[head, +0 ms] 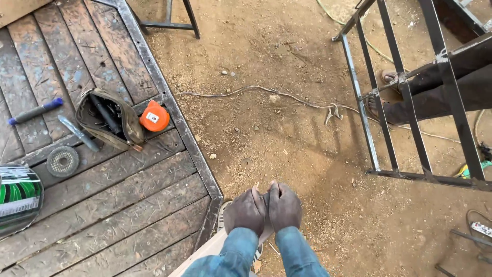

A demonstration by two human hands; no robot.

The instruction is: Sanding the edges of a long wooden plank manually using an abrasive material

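A: Both fists, left hand [246, 210] and right hand [285, 206], are pressed together, clamped on something small I can't make out, just off the wooden platform [128, 195]'s right corner.

B: The orange tape measure [154, 116] by the pouch [110, 119] sits at the platform's edge, so one bump could drop it in the dirt.

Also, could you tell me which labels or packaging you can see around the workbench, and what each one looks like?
Orange tape measure: on the wooden table beside the tool pouch, round, with a small white label on top.
Green can: at the table's left edge, lying on its side, green, black and white printed wrap.
No screens or signs show.
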